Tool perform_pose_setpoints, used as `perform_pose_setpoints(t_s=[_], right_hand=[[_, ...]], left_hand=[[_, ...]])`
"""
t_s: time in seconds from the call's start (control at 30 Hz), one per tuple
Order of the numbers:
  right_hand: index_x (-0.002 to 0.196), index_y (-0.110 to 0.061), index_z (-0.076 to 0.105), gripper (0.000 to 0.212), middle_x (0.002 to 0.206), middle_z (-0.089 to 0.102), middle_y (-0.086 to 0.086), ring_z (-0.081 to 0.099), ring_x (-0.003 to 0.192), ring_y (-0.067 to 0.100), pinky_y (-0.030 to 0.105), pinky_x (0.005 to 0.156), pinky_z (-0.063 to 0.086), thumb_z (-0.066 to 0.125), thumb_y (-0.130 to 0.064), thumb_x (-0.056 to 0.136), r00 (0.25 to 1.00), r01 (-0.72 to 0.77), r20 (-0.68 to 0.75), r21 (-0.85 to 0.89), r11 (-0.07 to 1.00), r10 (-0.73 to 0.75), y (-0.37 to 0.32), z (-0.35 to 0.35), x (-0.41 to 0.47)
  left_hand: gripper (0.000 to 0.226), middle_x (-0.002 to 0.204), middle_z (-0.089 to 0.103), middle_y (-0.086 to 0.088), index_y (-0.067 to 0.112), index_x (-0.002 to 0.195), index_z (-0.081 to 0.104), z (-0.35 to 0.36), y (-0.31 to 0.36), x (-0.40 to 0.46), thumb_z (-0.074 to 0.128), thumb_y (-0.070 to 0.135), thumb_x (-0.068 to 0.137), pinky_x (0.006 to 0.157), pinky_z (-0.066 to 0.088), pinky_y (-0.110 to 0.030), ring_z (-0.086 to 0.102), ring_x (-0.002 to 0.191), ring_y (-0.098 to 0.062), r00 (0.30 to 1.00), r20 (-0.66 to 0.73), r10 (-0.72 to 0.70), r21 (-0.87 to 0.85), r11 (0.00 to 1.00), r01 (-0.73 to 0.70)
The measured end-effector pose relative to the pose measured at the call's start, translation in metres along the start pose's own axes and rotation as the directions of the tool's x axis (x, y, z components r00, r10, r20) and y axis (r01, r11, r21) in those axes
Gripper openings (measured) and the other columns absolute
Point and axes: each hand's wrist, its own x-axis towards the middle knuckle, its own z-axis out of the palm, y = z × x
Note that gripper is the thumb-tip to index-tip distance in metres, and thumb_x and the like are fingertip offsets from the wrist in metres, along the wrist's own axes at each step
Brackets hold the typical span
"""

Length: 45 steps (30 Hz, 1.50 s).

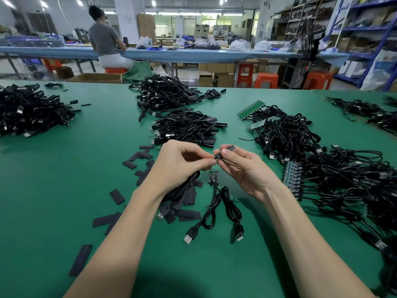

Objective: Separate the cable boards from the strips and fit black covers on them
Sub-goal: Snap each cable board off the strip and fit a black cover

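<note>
Above the green table my right hand [242,166] pinches a small black cover [228,149] between thumb and forefinger. My left hand [178,162] pinches a cable's board end [215,157] against the cover's mouth; its black cable [182,189] hangs under my left palm. Two separated boards [213,176] with their USB cables [217,208] lie on the table just below my hands. Loose flat black covers [141,157] are scattered to the left of them. A blue strip of boards [291,176] with cables still attached lies to the right.
Piles of covered cables [189,125] lie beyond my hands, and another pile [28,110] sits far left. Green strips with tangled cables [279,125] fill the right side. A seated person [105,37] works at a blue bench behind the table.
</note>
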Motion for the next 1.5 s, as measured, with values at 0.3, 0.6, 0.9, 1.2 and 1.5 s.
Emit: perform_pose_setpoints(t_s=[0.3,0.6,0.9,1.2,1.5], right_hand=[[0.084,-0.011,0.081,0.01,0.099,0.076,0.014,0.074,0.088,0.016,0.018,0.076,0.057,0.076,-0.009,0.075,0.999,0.019,0.037,-0.009,1.0,-0.019,0.0017,0.0028,-0.0004],[0.083,-0.01,0.081,0.008,0.096,0.076,0.011,0.074,0.089,0.015,0.017,0.076,0.057,0.075,-0.009,0.077,1.0,0.018,0.004,0.034,0.999,-0.018,0.0007,0.0005,-0.0003],[0.086,-0.009,0.08,0.009,0.098,0.076,0.012,0.073,0.091,0.016,0.017,0.077,0.057,0.074,-0.008,0.079,0.999,0.003,0.035,0.02,1.0,-0.003,0.0038,0.0021,0.0001],[0.087,-0.008,0.08,0.01,0.097,0.076,0.012,0.074,0.088,0.016,0.018,0.077,0.058,0.075,-0.007,0.079,0.998,-0.011,0.056,0.006,1.0,0.01,0.0045,0.0038,-0.0013],[0.106,-0.01,0.072,0.031,0.099,0.076,0.012,0.073,0.083,0.015,0.02,0.075,0.058,0.078,-0.014,0.076,0.993,0.114,-0.018,0.021,0.993,-0.113,0.0058,0.0086,0.0016]], left_hand=[[0.015,0.078,0.077,-0.008,0.002,0.084,0.071,0.0061,0.0064,0.0005,0.085,0.004,0.077,0.067,0.059,-0.025,0.076,0.072,-0.026,0.998,-0.059,0.032,-0.106,0.994,-0.038],[0.008,0.081,0.078,0.002,0.014,0.086,0.081,0.0037,0.0039,0.0001,0.085,0.011,0.079,0.079,0.061,-0.031,0.076,0.079,-0.018,0.996,-0.059,0.072,0.028,0.997,-0.071],[0.008,0.081,0.078,0.0,0.008,0.086,0.081,0.0017,0.0042,-0.0004,0.085,0.01,0.08,0.075,0.06,-0.029,0.075,0.077,-0.019,0.997,-0.046,0.063,0.049,0.997,-0.061],[0.008,0.083,0.078,-0.003,0.008,0.086,0.08,0.0005,0.0039,-0.0012,0.085,0.011,0.079,0.081,0.062,-0.04,0.076,0.081,-0.024,0.999,-0.042,0.032,0.008,0.999,-0.032],[0.012,0.083,0.078,-0.002,0.012,0.088,0.079,0.0066,0.0015,0.0004,0.085,0.008,0.078,0.075,0.06,-0.029,0.076,0.079,-0.02,0.994,-0.108,0.031,-0.062,0.997,-0.037]])
